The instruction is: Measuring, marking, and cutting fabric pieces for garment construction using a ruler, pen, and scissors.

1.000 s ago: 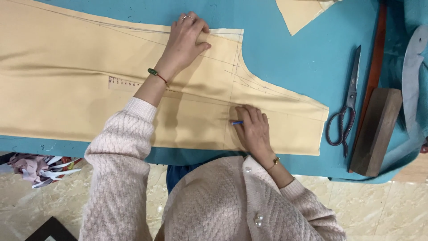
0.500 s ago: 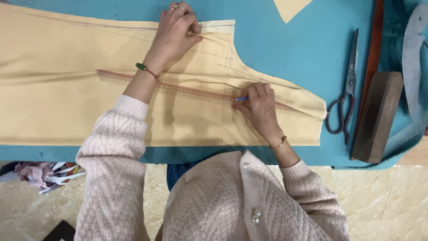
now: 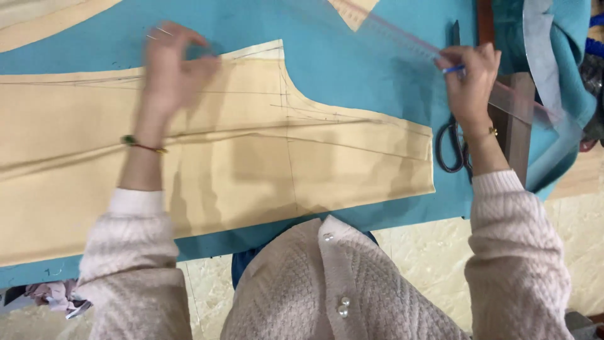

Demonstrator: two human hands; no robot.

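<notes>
Teal cloth (image 3: 352, 63) covers our worktop; our right hand (image 3: 469, 82) clamps fingers on a clear ruler (image 3: 402, 39), while our blurred left hand (image 3: 173, 72) hovers over the tan pattern (image 3: 251, 157), its fingers' spread unclear.

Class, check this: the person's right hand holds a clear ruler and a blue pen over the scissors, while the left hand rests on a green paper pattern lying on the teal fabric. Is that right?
Not quite. The paper pattern is cream-yellow, not green, as the head view shows. The rest stands: the right hand holds the clear ruler and blue pen over the scissors, and the left hand is on the pattern, which lies on the teal fabric.
</notes>
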